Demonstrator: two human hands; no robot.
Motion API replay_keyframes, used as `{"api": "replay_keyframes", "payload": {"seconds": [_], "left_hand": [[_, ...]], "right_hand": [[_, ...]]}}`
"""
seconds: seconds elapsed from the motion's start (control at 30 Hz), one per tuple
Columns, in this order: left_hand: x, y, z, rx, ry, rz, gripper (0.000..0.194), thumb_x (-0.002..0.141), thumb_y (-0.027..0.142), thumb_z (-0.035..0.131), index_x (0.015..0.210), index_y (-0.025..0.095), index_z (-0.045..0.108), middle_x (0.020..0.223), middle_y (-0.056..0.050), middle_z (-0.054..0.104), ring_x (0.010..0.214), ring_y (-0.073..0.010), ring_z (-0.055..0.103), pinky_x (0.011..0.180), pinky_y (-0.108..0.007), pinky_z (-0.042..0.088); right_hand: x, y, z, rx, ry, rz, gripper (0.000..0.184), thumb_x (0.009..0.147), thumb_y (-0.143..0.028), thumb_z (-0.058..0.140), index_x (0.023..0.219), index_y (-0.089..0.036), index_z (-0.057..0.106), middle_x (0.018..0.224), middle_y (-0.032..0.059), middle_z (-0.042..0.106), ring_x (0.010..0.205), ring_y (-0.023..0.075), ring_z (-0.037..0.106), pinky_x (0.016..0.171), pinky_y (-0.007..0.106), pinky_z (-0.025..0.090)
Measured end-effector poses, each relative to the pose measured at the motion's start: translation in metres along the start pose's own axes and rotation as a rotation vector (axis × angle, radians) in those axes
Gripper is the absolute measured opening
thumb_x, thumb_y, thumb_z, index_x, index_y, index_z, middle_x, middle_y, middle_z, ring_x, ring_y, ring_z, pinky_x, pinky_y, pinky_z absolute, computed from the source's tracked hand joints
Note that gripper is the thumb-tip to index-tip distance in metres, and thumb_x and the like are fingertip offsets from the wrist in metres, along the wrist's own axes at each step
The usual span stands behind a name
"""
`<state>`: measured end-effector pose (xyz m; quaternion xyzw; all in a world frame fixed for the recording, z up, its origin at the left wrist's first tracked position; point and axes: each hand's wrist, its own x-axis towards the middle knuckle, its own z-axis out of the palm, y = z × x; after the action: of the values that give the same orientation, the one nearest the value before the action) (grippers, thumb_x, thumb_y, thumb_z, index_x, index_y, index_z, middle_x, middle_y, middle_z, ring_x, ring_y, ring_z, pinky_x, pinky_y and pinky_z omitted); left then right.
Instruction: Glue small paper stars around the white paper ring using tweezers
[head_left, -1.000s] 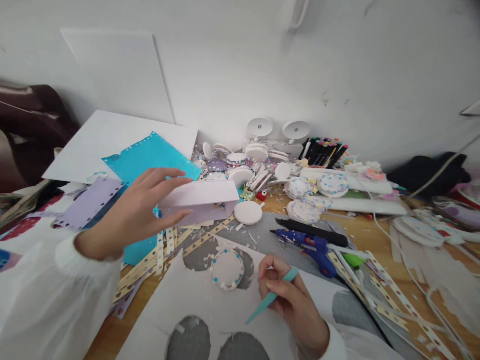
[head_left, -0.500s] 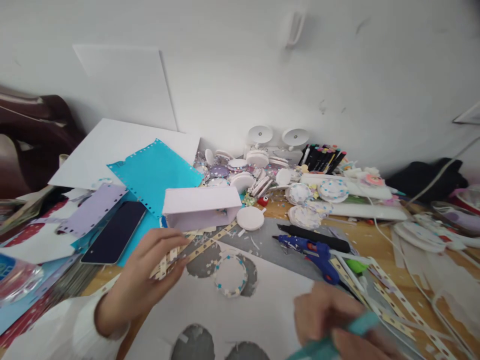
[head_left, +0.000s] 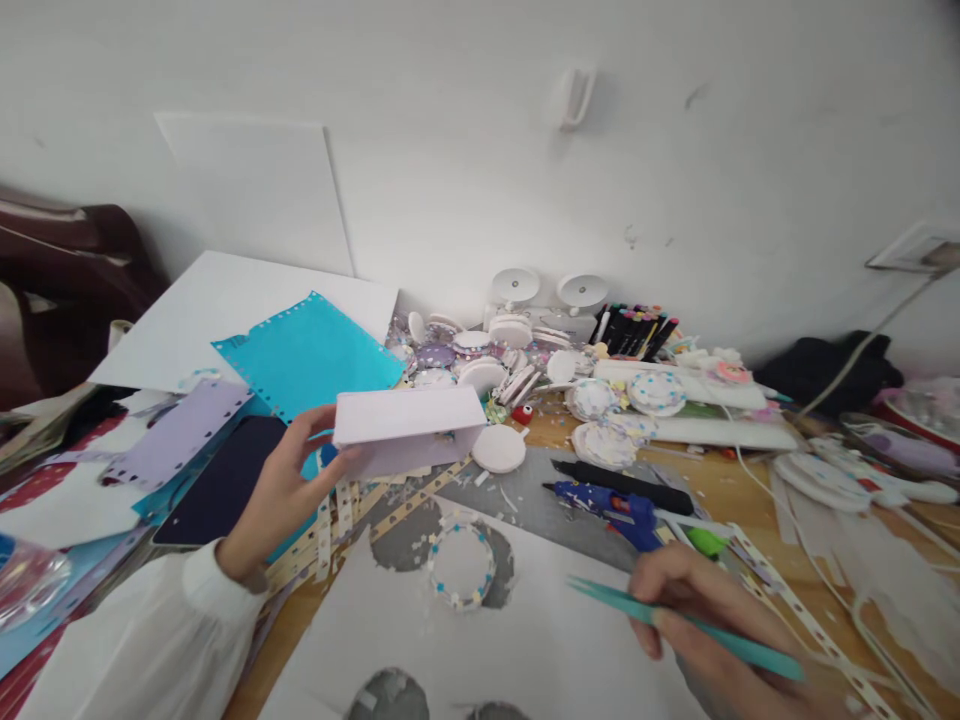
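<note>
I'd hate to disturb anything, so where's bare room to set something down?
Bare white sheet lies between the star-edged disc and the tweezers in the right hand; the white panel is bare left of the blue sheet. Crowded: heaped discs behind, and around the glue gun.

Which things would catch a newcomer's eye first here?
Probably the bright blue sheet, left of center, lying partly on a white board. Next, the teal tweezers in the right hand, angled over the white paper. Then the left hand, at the left end of a pale open box.
</note>
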<state>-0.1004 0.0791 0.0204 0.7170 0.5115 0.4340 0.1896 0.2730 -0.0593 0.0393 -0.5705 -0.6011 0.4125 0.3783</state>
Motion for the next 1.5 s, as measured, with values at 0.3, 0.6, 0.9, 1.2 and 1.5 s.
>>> {"api": "replay_keyframes", "payload": {"seconds": [0.3,0.6,0.9,1.2,1.5], "left_hand": [[0.000,0.005,0.000,-0.059,0.000,-0.006,0.042,0.083,0.042,0.061,0.115,0.021,0.048,0.117,-0.009,0.056,0.111,-0.0257,0.057,0.093,-0.042,0.053],[-0.045,0.011,-0.003,0.149,0.262,0.130,0.032,0.080,0.030,0.065,0.107,0.026,0.047,0.104,-0.006,0.050,0.100,-0.0274,0.054,0.090,-0.049,0.048],[-0.042,0.046,0.045,-0.043,-0.668,0.404,0.085,0.067,0.052,0.076,0.136,0.022,0.036,0.135,-0.015,0.046,0.123,-0.0326,0.045,0.103,-0.046,0.041],[-0.036,0.038,0.053,-0.138,-0.695,0.329,0.071,0.063,0.031,0.080,0.125,0.024,0.045,0.115,-0.009,0.057,0.107,-0.0275,0.054,0.093,-0.039,0.045],[-0.037,0.030,0.055,-0.114,-0.695,0.301,0.073,0.059,0.046,0.081,0.119,0.023,0.046,0.115,-0.010,0.056,0.105,-0.0297,0.054,0.090,-0.040,0.045]], "right_hand": [[0.030,0.006,0.064,0.213,-0.367,0.014,0.030,0.089,-0.052,0.048,0.091,-0.022,0.052,0.081,0.0024,0.059,0.078,0.0176,0.054,0.071,0.030,0.040],[0.034,-0.002,0.084,0.343,-0.431,0.033,0.031,0.088,-0.052,0.051,0.093,-0.021,0.052,0.082,0.0024,0.060,0.078,0.0165,0.054,0.071,0.029,0.038],[0.031,0.006,0.081,0.390,-0.439,0.032,0.032,0.088,-0.053,0.051,0.091,-0.022,0.052,0.082,0.0031,0.061,0.080,0.0169,0.055,0.074,0.030,0.039],[0.036,0.014,0.051,0.334,-0.348,0.009,0.033,0.087,-0.054,0.051,0.084,-0.022,0.055,0.070,0.0009,0.060,0.065,0.0144,0.054,0.062,0.027,0.039],[0.087,0.005,0.069,-0.019,0.127,-0.325,0.010,0.090,-0.028,0.051,0.087,-0.025,0.043,0.069,-0.0038,0.058,0.057,0.0107,0.058,0.051,0.020,0.046]]}}
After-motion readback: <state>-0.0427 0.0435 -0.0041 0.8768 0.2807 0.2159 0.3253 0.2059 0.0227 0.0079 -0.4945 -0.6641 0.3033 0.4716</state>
